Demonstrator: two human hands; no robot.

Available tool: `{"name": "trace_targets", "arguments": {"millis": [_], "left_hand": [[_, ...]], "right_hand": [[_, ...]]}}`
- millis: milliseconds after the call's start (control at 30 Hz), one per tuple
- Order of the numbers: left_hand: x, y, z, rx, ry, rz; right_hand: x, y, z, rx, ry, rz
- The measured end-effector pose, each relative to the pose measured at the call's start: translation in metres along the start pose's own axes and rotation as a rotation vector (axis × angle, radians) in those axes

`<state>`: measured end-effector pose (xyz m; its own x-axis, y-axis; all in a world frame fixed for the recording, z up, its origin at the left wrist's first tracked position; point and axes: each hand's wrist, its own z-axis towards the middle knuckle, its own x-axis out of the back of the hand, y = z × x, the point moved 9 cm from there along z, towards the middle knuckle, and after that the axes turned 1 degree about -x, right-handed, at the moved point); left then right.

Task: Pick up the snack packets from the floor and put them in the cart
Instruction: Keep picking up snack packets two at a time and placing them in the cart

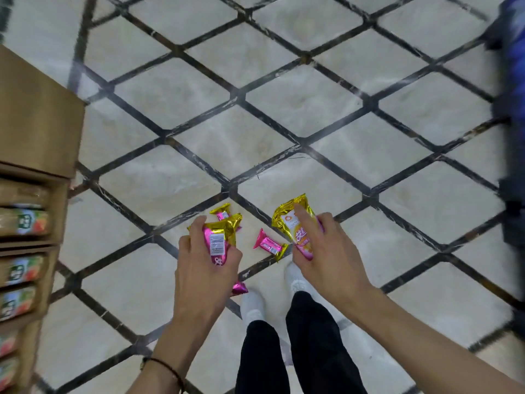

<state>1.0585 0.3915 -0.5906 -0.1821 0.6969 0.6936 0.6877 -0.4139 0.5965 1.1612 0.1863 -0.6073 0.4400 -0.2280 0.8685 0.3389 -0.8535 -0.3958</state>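
The pale tiled floor with dark diagonal lines was not yet cleared, so the task seemed about half done. A blurred blue frame at the right edge was perhaps the cart. The left hand gripped a bunch of shiny pink and gold foil packets. The right hand held one larger gold and yellow packet. Two lay loose: a small pink packet on the floor between the hands, and a pink wrapper corner beside the white shoe.

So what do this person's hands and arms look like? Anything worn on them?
The left hand and right hand are bare: no gloves, no rings that show, no sleeves in view on either arm. The only thing worn is a thin dark cord bracelet round the left wrist.
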Motion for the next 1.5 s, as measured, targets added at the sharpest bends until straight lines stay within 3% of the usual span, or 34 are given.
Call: {"name": "trace_targets", "arguments": {"millis": [400,633,800,967,1233,1500], "left_hand": [[0.115,0.175,-0.103,-0.206,-0.011,0.128],[0.156,0.235,-0.132,-0.193,0.048,0.025],[0.175,0.28,-0.119,-0.287,0.083,0.048],[0.196,0.303,-0.107,-0.364,0.088,0.076],[0.205,0.329,-0.096,-0.583,-0.063,0.059],[0.194,0.334,-0.133,-0.818,-0.272,0.123]], "right_hand": [[0.213,-0.021,-0.086,-0.16,0.166,0.085],[0.291,-0.013,-0.112,-0.216,0.264,0.124],[0.319,-0.017,-0.109,-0.173,0.304,0.037],[0.346,-0.029,-0.107,-0.246,0.372,0.052],[0.36,-0.065,-0.146,-0.415,0.465,-0.111],[0.351,-0.093,-0.236,-0.719,0.636,-0.049]]}}
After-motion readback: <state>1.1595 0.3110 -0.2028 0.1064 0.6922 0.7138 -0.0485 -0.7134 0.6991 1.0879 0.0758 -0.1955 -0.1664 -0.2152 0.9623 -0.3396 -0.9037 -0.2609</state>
